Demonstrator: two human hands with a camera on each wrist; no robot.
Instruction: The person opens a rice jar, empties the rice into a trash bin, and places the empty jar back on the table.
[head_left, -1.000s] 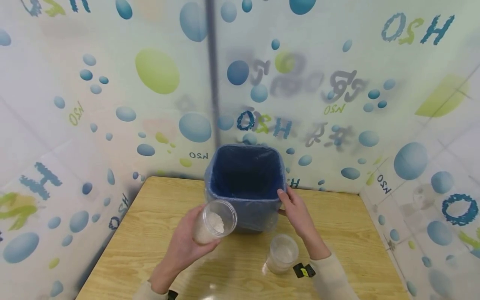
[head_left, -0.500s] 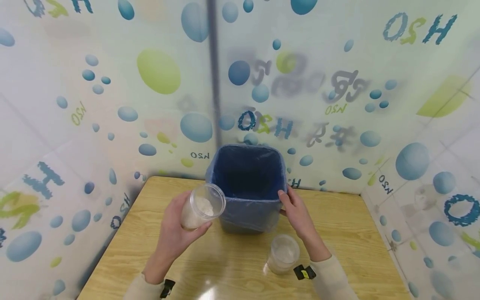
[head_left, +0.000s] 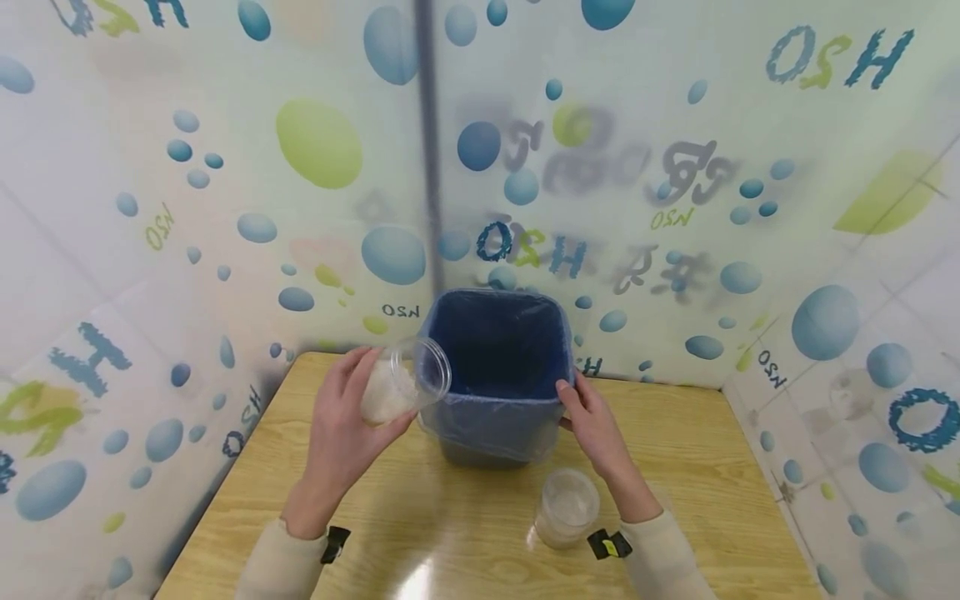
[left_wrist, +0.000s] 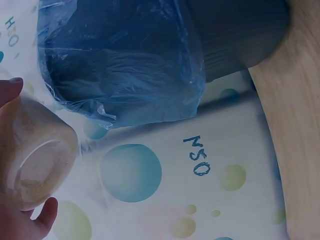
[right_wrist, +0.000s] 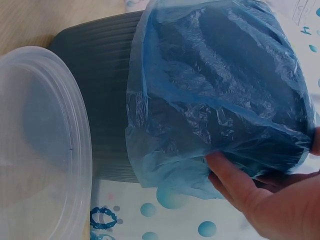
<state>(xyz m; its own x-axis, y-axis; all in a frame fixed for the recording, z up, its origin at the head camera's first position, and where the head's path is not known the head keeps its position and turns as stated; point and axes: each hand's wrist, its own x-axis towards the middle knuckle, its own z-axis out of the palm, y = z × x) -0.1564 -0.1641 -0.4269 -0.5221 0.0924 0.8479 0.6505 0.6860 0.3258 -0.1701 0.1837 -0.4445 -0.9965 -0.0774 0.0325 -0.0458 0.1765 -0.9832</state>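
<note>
My left hand (head_left: 337,429) grips a clear plastic jar (head_left: 382,396) partly filled with white, grainy stuff. The jar lies tipped on its side, its mouth at the left rim of the trash bin (head_left: 480,454). In the left wrist view the jar's base (left_wrist: 42,170) faces the camera, between finger and thumb. A thin blue trash bag (right_wrist: 215,95) lines the dark bin and folds down over its outside. At the bin's right rim, my right hand (head_left: 596,425) pinches the edge, thumb on top and other fingers outside against the bag.
A second clear jar (head_left: 567,508) stands on the wooden table (head_left: 675,467) in front of the bin, near my right wrist; its round top (right_wrist: 45,140) looms large in the right wrist view. Behind the table hangs a patterned curtain (head_left: 637,250) with blue and green dots.
My left hand has moved left and up, then tipped the jar from leaning toward me to nearly level, mouth toward the bin. The right hand has stayed on the rim.
</note>
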